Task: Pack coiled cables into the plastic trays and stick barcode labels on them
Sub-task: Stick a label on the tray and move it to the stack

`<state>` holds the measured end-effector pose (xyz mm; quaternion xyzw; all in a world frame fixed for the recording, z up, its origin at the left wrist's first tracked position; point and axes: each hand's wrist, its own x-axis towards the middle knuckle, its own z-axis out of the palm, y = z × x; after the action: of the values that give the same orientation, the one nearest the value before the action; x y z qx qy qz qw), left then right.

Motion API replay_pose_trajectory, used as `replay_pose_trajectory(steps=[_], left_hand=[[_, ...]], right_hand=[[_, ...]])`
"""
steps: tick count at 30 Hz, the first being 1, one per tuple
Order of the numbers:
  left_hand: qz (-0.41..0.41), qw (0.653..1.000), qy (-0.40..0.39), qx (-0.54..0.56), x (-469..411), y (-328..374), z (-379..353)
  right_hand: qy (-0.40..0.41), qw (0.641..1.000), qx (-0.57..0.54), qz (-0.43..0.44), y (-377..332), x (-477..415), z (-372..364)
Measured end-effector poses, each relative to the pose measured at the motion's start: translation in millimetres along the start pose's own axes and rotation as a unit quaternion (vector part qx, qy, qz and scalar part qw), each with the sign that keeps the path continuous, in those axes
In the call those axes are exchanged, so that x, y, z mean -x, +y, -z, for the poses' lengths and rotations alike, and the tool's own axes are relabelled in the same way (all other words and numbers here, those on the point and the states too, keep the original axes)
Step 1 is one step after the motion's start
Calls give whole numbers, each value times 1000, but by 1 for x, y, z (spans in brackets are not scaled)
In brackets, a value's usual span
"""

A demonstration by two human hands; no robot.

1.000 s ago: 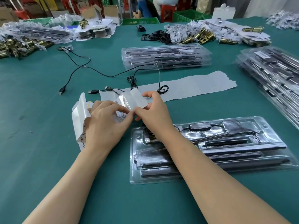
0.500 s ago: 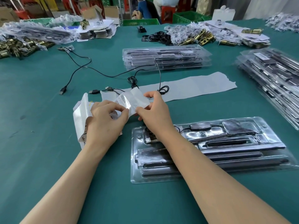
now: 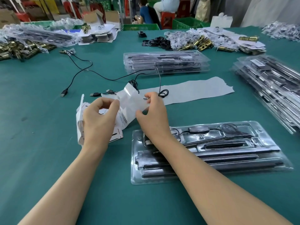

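My left hand point(image 3: 97, 120) and my right hand point(image 3: 152, 116) both pinch a white barcode label sheet point(image 3: 129, 104) held up above the green table, left hand at its left edge, right hand at its right edge. More label sheets point(image 3: 116, 135) lie under my left hand. A clear plastic tray point(image 3: 211, 151) with dark parts and a coiled cable point(image 3: 230, 129) lies under my right forearm. Loose black cables point(image 3: 81, 72) trail across the table beyond the hands.
A long strip of white backing paper point(image 3: 194, 90) lies beyond my right hand. Stacks of packed trays stand at the centre back point(image 3: 165, 62) and right point(image 3: 272, 88). Brass hardware piles point(image 3: 19, 49) and bags sit along the far edge. A person sits beyond the table.
Both hands have lifted and spread apart, pulling the label sheet open so its barcode shows; the sheet now stands higher than before.
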<state>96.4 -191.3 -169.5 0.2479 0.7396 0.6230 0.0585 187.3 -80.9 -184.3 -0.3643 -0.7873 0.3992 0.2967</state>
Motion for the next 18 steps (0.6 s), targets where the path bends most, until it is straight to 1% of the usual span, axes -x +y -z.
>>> replay_pose_trajectory(steps=[1,2,3,4,5,6,9,11,13,16,18], left_hand=[[-1,1000,-1,-8,2,0,-1],[-4,1000,-2,-16,5,0,-3],[-12,1000,-3,-24,8,1,-5],[-32,999,-1,-35,11,1,-7],[-69,996,3,-55,14,2,-9],[-123,989,8,-80,17,4,-11],[-301,944,14,-136,29,9,-19],[-383,910,11,-160,38,11,-25],[-428,885,8,-181,45,12,-30],[-470,860,5,-199,52,17,-38],[-496,841,-2,-215,56,23,-44]], right_hand=[[47,996,53,47,-4,3,3],[102,985,101,99,-8,8,9],[144,971,124,147,-13,13,15],[157,963,120,182,-17,19,22],[143,964,99,203,-18,26,28],[114,969,69,206,-18,35,33],[39,989,-24,139,-14,61,52],[37,992,-68,96,-10,71,67],[41,991,-111,54,-3,76,82],[12,982,-189,-6,5,79,98],[7,975,-218,-30,12,81,106]])
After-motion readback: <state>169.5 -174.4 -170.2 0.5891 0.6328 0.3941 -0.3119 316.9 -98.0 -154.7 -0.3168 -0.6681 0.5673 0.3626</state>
